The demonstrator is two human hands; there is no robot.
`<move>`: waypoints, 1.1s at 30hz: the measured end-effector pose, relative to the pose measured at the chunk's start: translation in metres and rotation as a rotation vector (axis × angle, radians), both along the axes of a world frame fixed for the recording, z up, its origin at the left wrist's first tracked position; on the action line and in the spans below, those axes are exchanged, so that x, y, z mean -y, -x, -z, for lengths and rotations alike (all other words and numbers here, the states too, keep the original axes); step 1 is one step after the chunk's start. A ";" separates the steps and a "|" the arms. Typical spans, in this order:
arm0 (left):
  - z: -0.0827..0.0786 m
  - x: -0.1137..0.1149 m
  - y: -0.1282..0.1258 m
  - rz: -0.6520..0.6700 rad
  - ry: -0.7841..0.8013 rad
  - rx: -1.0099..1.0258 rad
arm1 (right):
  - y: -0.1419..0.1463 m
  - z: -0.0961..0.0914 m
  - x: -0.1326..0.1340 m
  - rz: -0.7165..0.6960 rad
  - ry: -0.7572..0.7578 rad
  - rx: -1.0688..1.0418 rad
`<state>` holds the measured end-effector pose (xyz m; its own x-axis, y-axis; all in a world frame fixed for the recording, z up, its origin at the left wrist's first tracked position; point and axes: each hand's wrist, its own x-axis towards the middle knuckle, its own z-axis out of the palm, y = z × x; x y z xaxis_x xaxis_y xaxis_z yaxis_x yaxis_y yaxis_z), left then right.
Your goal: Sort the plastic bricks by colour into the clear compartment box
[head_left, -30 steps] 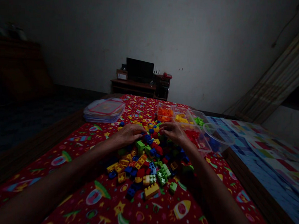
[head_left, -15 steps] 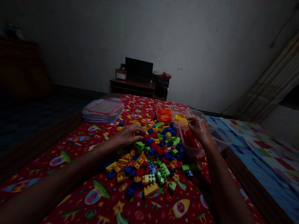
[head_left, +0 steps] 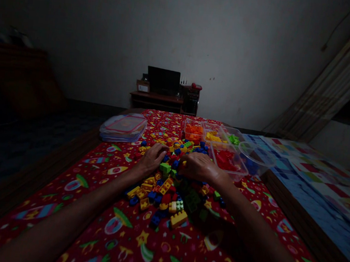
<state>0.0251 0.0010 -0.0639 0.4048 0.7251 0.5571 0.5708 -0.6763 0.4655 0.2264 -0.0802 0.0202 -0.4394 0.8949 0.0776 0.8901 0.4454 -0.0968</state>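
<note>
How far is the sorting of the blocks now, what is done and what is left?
Done: the clear tubs hold orange blocks, yellow blocks, green blocks and red blocks. In hand: the left hand and right hand rest in the mixed pile; whether either holds a block is hidden. Left: most of the pile, many colours together.

No legible text or labels

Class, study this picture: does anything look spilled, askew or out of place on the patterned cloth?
Yes. A heap of mixed-colour toy bricks lies loose on the red patterned cloth, under the left hand and right hand. Beside it, clear tubs hold single colours: orange, yellow, red.
</note>
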 end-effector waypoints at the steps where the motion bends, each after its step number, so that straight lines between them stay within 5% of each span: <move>1: 0.000 0.000 0.000 0.000 0.003 -0.001 | 0.001 0.001 0.000 -0.001 0.005 0.003; 7: -0.001 0.000 0.000 0.012 -0.012 -0.002 | 0.002 0.002 -0.005 -0.055 0.106 -0.070; 13: 0.001 0.001 0.001 0.010 -0.020 -0.010 | -0.014 0.003 -0.015 -0.036 0.041 -0.237; 21: -0.001 0.001 0.002 0.033 -0.038 -0.022 | -0.081 -0.010 -0.033 0.366 -0.212 -0.143; 27: -0.002 0.003 0.001 0.025 -0.017 -0.016 | -0.105 0.001 -0.036 0.632 -0.240 -0.058; 30: -0.001 0.002 0.002 0.031 -0.014 -0.009 | -0.097 0.000 -0.033 0.578 -0.283 -0.073; 33: 0.000 -0.001 0.004 0.057 -0.015 -0.011 | -0.071 -0.008 -0.025 0.358 -0.202 -0.126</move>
